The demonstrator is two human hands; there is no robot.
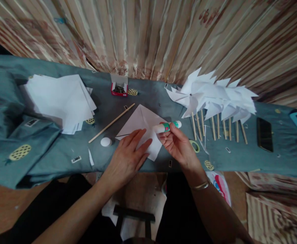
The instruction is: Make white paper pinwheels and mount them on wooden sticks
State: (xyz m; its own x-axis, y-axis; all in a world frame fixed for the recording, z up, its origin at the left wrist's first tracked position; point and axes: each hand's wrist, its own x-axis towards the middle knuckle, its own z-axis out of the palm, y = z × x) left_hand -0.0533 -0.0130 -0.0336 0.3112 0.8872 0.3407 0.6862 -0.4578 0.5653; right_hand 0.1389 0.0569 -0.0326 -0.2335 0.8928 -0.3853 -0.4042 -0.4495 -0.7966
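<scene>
My right hand (177, 144) grips a glue stick (167, 127), its white end pointing left over a square sheet of white paper (139, 118). The paper lies on the cloth with one corner pointing away from me, and some of it is hidden under my hands. Fingers spread, my left hand (130, 152) rests flat on the sheet's near left part. A round white cap (106, 142) sits just left of that hand. Beyond the cap, a thin wooden stick (111, 123) lies at a slant.
Loose white sheets (59, 98) are piled at the left. An opened red box (119, 88) of small dark pieces stands at the back. Several paper pinwheels (214, 95) on sticks overlap at the right, near scissors (194, 146) and a phone (264, 135). A curtain (143, 37) hangs behind.
</scene>
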